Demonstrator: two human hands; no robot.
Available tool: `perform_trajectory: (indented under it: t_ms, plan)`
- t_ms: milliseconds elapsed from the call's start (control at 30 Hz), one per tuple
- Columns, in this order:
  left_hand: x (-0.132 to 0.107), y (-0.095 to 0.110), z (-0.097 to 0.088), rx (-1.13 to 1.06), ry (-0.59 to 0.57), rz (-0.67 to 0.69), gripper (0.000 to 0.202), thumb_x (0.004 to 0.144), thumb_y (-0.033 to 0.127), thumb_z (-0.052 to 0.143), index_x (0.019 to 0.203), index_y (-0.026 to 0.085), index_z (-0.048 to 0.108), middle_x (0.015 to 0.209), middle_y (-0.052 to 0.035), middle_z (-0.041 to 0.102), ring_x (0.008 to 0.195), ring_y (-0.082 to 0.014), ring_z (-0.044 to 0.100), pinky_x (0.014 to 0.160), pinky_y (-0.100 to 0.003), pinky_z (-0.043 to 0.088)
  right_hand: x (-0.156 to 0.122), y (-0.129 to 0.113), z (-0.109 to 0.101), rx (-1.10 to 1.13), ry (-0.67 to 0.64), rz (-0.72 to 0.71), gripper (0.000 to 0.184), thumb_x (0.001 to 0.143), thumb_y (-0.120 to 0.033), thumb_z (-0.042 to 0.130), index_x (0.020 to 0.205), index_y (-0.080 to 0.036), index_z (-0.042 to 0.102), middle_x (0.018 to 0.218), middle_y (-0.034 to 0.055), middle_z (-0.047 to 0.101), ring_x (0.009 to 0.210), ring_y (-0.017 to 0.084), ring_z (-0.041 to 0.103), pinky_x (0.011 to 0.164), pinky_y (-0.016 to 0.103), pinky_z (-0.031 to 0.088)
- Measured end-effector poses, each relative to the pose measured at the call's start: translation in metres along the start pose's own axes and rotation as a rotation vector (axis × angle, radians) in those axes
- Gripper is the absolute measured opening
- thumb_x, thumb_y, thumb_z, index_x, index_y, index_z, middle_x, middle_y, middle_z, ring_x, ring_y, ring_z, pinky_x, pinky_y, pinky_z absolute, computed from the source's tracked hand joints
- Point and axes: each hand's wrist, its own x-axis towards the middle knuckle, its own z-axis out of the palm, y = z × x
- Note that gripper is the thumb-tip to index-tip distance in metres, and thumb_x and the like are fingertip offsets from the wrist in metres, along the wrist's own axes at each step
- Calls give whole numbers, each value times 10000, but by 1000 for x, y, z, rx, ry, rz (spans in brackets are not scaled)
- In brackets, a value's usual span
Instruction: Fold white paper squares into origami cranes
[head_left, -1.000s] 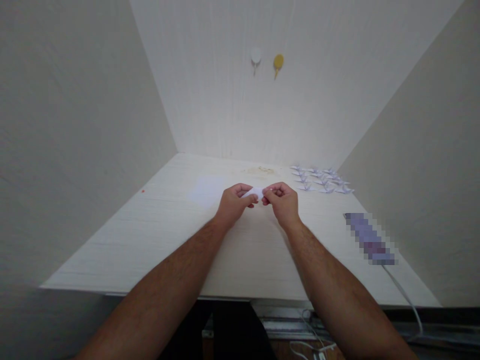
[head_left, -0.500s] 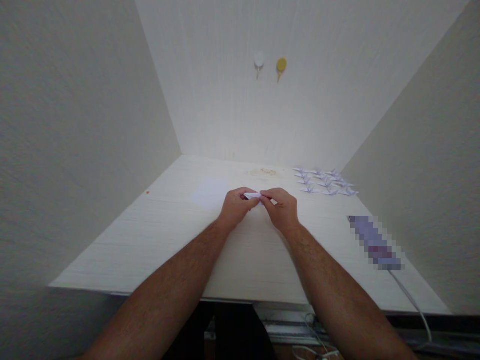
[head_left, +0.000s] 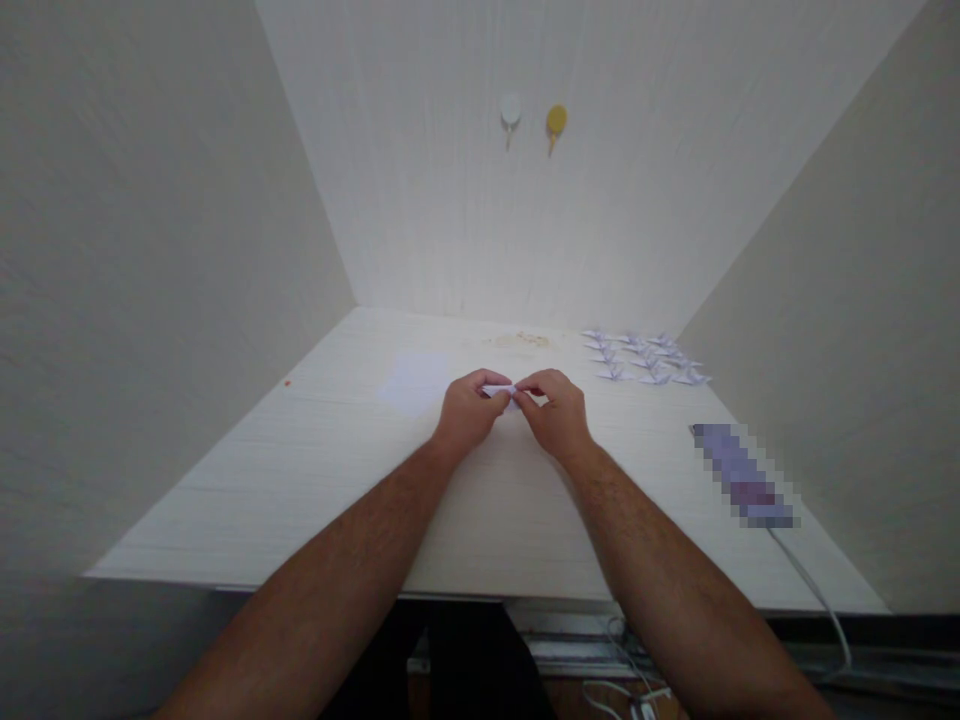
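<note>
Over the middle of the table [head_left: 315, 470], left hand [head_left: 465, 415] and right hand [head_left: 556, 412] pinch one small folded paper [head_left: 501, 391] from both ends, keeping it steady for creasing.

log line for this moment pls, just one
hands: left hand and right hand both pinch paper | place: over table | near: sheet left of hands, cranes far right
</note>
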Motion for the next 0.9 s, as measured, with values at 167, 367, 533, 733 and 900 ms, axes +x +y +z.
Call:
perform_trajectory:
  t_ms: [167, 367, 533, 733, 900]
  plan:
    - [-2, -2, -1, 94, 35, 116, 171, 690, 267, 665, 839, 198, 711, 591, 32, 604, 505, -95, 482, 519, -212, 375, 4, -2, -2, 252, -92, 336, 115, 722, -297, 682, 719, -187, 649, 711, 16, 666, 643, 145, 587, 609, 274, 475]
    - [-1, -1, -1, 16, -27, 77, 174, 677, 273, 688, 824, 181, 694, 557, 32, 594, 458, -86, 477, 468, -202, 350, 6, -1, -6, 284, -162, 392, 140, 710, -313, 686, 719, -174, 669, 707, 22, 680, 633, 141, 599, 594, 264, 468]
    - [2, 0, -1, -51, -95, 4, 196, 643, 239, 708, 812, 165, 644, 602, -1, 655, 497, -135, 614, 466, -209, 416, 1, 3, -1, 211, -105, 266, 89, 741, -271, 656, 707, -189, 668, 741, 23, 676, 663, 142, 609, 611, 262, 486]
    - [3, 2, 0, -142, -52, -85, 165, 609, 201, 713, 742, 153, 627, 552, -1, 637, 467, -144, 616, 441, -213, 447, -1, 4, -1, 114, -116, 79, 109, 807, -262, 615, 744, -215, 691, 765, 27, 697, 687, 148, 625, 633, 269, 492]
    - [4, 1, 2, -207, -20, -179, 158, 592, 170, 699, 729, 147, 624, 522, -2, 620, 457, -145, 609, 440, -219, 461, -2, 8, -4, 68, -171, -43, 150, 829, -219, 573, 833, -239, 722, 853, 36, 727, 774, 164, 657, 686, 288, 512]
